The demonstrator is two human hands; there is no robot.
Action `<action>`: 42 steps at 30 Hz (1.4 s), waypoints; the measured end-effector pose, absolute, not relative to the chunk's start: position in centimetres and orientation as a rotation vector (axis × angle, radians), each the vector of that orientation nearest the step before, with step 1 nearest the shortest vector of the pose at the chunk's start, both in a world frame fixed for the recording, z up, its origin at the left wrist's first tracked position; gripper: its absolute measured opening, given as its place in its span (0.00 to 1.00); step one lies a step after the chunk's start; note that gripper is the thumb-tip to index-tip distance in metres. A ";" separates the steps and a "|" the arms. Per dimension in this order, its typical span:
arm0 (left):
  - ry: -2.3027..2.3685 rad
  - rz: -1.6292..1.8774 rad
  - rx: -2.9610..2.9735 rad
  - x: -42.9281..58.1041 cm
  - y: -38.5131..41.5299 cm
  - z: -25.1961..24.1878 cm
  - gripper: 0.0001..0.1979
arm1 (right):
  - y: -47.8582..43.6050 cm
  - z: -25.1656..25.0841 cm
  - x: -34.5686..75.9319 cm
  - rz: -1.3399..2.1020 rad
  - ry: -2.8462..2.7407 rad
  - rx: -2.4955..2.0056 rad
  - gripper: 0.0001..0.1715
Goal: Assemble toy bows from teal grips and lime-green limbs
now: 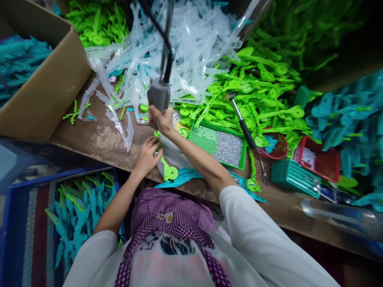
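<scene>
My right hand [164, 121] is wrapped round a grey power screwdriver [159, 95], which hangs upright from a dark cord and rod. Its tip points down at a lime-green and clear plastic part [171, 173] on the bench. My left hand [149, 156], with a ring on one finger, grips that part just below the tip. The fingers hide much of the part, and the exact contact of the tip cannot be made out. Close to my body, a long teal plastic part [179, 177] lies under my right forearm. A green tray [245, 153] of small silver screws sits right of the hands.
Clear plastic pieces [185, 48] are heaped behind the screwdriver, lime-green pieces [269, 87] to the right. A hammer [243, 121] lies on them. Red baskets [332, 161] and a teal basket [295, 177] stand right. A cardboard box [68, 71] and a blue crate [18, 185] are left.
</scene>
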State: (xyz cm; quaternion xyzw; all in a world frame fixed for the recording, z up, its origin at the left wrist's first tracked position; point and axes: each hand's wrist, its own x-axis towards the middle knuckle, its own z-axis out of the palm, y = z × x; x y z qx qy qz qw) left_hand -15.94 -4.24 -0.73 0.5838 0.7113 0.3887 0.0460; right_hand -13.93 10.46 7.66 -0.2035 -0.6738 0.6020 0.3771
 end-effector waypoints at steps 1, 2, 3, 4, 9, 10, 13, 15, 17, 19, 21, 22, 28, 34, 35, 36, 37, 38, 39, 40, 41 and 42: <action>2.172 1.186 1.776 -16.0 -4.2 -0.6 0.14 | 11.0 8.3 -13.0 1.496 -1.667 -0.576 0.30; 2.176 1.187 1.771 -16.0 -4.2 -0.6 0.14 | 11.7 8.9 -11.8 1.442 -1.600 -0.625 0.31; 2.179 1.189 1.764 -16.0 -4.2 -0.5 0.14 | 12.4 9.5 -10.4 1.378 -1.531 -0.661 0.33; 2.180 1.189 1.757 -16.0 -4.2 -0.5 0.14 | 13.3 9.9 -8.8 1.311 -1.470 -0.683 0.34; 2.150 1.193 1.743 -16.1 -4.1 -0.5 0.15 | 17.5 8.9 -2.4 1.111 -1.394 -0.814 0.34; 2.145 1.196 1.751 -16.1 -4.1 -0.6 0.15 | 18.2 8.1 -1.8 1.104 -1.409 -0.836 0.35; 2.159 1.217 1.779 -16.1 -4.1 -0.6 0.15 | 19.4 5.9 -1.5 1.090 -1.511 -0.827 0.38; 2.175 1.219 1.792 -16.1 -4.1 -0.5 0.15 | 19.9 5.1 -1.8 1.063 -1.569 -0.819 0.39; 2.177 1.200 1.800 -16.1 -4.1 -0.4 0.15 | 20.1 4.7 -1.9 1.046 -1.561 -0.839 0.39; 2.179 1.185 1.793 -16.1 -4.1 -0.3 0.15 | 20.2 4.7 -1.9 1.054 -1.521 -0.858 0.39; 2.183 1.179 1.770 -16.1 -4.1 -0.3 0.15 | 20.2 4.8 -1.8 1.065 -1.509 -0.865 0.38; 2.184 1.175 1.756 -16.1 -4.2 -0.3 0.15 | 20.2 4.8 -1.8 1.068 -1.516 -0.867 0.38; 2.174 1.182 1.754 -16.2 -4.1 -0.5 0.15 | 20.3 4.9 -2.0 1.108 -1.481 -0.857 0.40; 2.180 1.234 1.698 -16.1 -4.7 -0.1 0.23 | 18.5 9.5 -0.7 1.085 -1.340 -0.771 0.42; 2.214 1.267 1.636 -15.8 -5.2 0.0 0.26 | 17.4 10.4 -0.4 1.105 -1.315 -0.723 0.41; 2.256 1.291 1.548 -15.4 -5.8 0.1 0.28 | 16.1 11.2 -0.2 1.141 -1.288 -0.659 0.39; 2.300 1.296 1.446 -14.8 -6.4 0.2 0.32 | 14.6 11.7 -0.1 1.193 -1.258 -0.582 0.37; 2.335 1.281 1.344 -14.1 -7.1 0.3 0.36 | 13.0 12.0 -0.3 1.257 -1.238 -0.510 0.36; 2.354 1.258 1.260 -13.4 -7.6 0.3 0.40 | 11.3 11.9 -0.6 1.330 -1.231 -0.464 0.36; 2.359 1.236 1.205 -12.7 -8.1 0.3 0.43 | 9.8 11.5 -1.1 1.412 -1.238 -0.450 0.38; 2.357 1.226 1.177 -12.0 -8.4 0.3 0.46 | 8.3 10.9 -1.8 1.494 -1.259 -0.465 0.39; 2.355 1.227 1.167 -11.4 -8.6 0.3 0.48 | 7.1 10.2 -2.6 1.569 -1.285 -0.494 0.40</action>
